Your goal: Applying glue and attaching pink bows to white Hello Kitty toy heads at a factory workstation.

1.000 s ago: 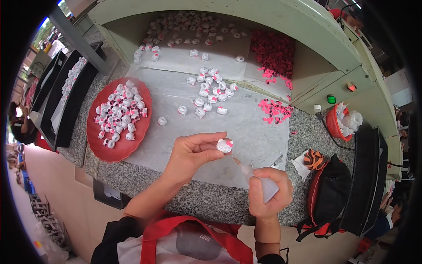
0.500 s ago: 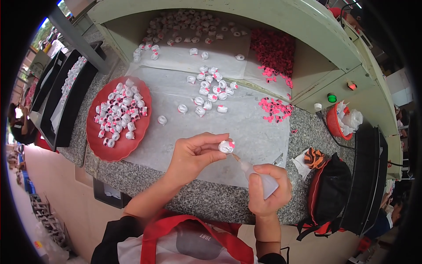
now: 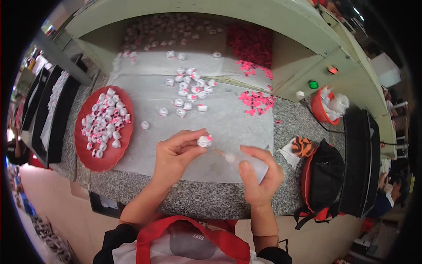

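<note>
My left hand (image 3: pixel 172 154) pinches a small white doll-head-like piece (image 3: pixel 204 141) with a pink spot, between thumb and fingertips above the paper sheet. A translucent squeeze bottle (image 3: pixel 255 166) with a thin brownish nozzle lies tilted in my right hand (image 3: pixel 266 176), thumb and fingers wrapped round it. Its nozzle tip points at the lower right side of the white piece; I cannot tell whether they touch. Beyond my hands, loose white pieces (image 3: pixel 192 88) are scattered on the paper (image 3: pixel 145 149). Small pink parts (image 3: pixel 256 102) with dark spots lie in a patch at the right.
A red scalloped plate (image 3: pixel 110 158) heaped with white-and-pink pieces stands at the left. Under the pale green hood (image 3: pixel 303 31) lie more white pieces and a dark pink pile (image 3: pixel 250 44). To the right are a red basket (image 3: pixel 321 108), a striped cloth (image 3: pixel 302 147) and a black bag (image 3: pixel 324 178).
The whole view has shifted, so the bench things sit farther left. My right hand has moved rightward from the left one, and the bottle lies flatter. Both hands keep their hold.
</note>
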Action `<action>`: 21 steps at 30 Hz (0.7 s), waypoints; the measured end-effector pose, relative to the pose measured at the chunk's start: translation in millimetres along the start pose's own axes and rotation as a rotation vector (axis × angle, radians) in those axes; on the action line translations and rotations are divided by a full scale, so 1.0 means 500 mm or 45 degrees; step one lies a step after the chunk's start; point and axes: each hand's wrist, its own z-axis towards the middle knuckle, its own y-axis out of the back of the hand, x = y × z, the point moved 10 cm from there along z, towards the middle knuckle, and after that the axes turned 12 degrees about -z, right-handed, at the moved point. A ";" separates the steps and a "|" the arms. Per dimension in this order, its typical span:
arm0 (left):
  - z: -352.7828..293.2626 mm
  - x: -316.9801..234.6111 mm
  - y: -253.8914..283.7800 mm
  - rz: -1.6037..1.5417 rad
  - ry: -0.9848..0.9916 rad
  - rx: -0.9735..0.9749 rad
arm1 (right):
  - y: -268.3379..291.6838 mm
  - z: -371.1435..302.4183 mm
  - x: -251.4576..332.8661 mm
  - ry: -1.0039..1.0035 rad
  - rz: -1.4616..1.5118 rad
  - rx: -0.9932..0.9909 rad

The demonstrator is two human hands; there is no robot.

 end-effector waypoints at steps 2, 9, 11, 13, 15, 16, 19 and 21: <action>-0.001 0.002 0.050 0.019 0.002 -0.144 | -0.003 0.009 -0.075 -0.369 0.172 0.060; -0.019 0.044 -0.027 -0.035 0.230 0.037 | 0.173 0.168 -0.383 -0.451 -0.446 -0.158; -0.018 0.046 -0.017 -0.042 0.222 0.030 | 0.169 0.200 -0.375 -0.332 -0.717 -0.119; -0.011 0.041 0.005 -0.056 0.192 -0.042 | 0.130 0.205 -0.364 -0.388 -1.095 0.139; -0.009 0.049 0.005 -0.049 0.223 -0.047 | 0.137 0.177 -0.371 -0.279 -1.141 0.012; -0.011 0.048 0.009 -0.051 0.223 -0.070 | 0.142 0.158 -0.351 -0.205 -1.174 -0.129; -0.013 0.048 0.008 -0.054 0.253 -0.085 | 0.126 0.124 -0.287 -0.249 -0.924 -0.158; -0.008 0.049 0.010 -0.075 0.223 -0.083 | 0.053 0.105 -0.193 -0.400 -0.166 -0.086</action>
